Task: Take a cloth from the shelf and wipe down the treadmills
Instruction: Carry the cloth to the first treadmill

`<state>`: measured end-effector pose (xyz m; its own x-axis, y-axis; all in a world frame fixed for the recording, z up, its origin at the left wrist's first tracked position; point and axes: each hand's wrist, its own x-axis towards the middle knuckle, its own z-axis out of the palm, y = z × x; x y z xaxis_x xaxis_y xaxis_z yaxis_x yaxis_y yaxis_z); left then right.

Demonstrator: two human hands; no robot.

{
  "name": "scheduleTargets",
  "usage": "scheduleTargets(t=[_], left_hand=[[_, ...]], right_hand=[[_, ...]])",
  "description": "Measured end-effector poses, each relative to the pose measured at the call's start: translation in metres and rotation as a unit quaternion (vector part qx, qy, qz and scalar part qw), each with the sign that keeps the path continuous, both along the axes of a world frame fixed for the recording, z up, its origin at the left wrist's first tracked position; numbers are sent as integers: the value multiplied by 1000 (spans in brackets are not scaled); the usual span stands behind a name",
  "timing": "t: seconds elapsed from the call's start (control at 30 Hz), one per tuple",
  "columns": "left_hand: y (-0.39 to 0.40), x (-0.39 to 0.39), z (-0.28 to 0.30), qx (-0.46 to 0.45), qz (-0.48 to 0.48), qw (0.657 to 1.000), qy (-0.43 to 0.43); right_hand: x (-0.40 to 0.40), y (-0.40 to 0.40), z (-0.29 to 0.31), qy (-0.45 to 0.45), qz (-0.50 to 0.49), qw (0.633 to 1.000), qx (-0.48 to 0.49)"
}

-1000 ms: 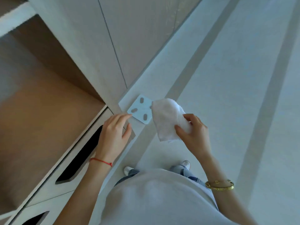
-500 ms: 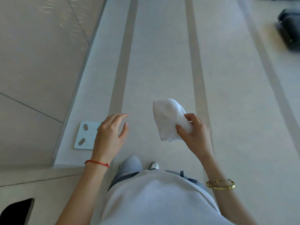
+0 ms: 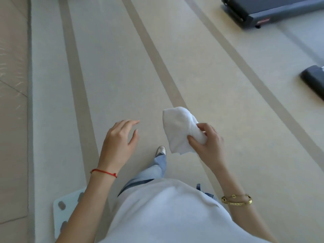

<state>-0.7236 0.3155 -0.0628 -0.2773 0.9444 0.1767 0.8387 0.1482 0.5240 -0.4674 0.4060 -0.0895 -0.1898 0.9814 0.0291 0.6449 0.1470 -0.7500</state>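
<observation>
1. Cloth (image 3: 177,127): showing plain white.
2. Floor (image 3: 122,67): showing cream with darker beige stripes.
3. Treadmills (image 3: 273,9): showing dark grey.
4. Scale (image 3: 60,207): showing pale blue, grey pads.
5. Left wrist string (image 3: 103,171): showing red.
6. Bracelets (image 3: 236,199): showing gold.

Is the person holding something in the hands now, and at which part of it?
The right hand pinches a white cloth at its right edge, thumb beneath. The left hand holds nothing.

Soft white cloth (image 3: 177,128) in my right hand (image 3: 207,142); matt striped floor (image 3: 122,67); dark, smooth plastic treadmill (image 3: 263,11); glossy glass scale (image 3: 60,213).
</observation>
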Motion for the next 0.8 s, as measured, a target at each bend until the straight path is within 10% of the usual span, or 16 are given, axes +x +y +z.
scheduleTargets(t=[0.8], left_hand=[[591,45,4,-12,-252,967,7]], right_hand=[[59,460,9,39,-250,967,-14]])
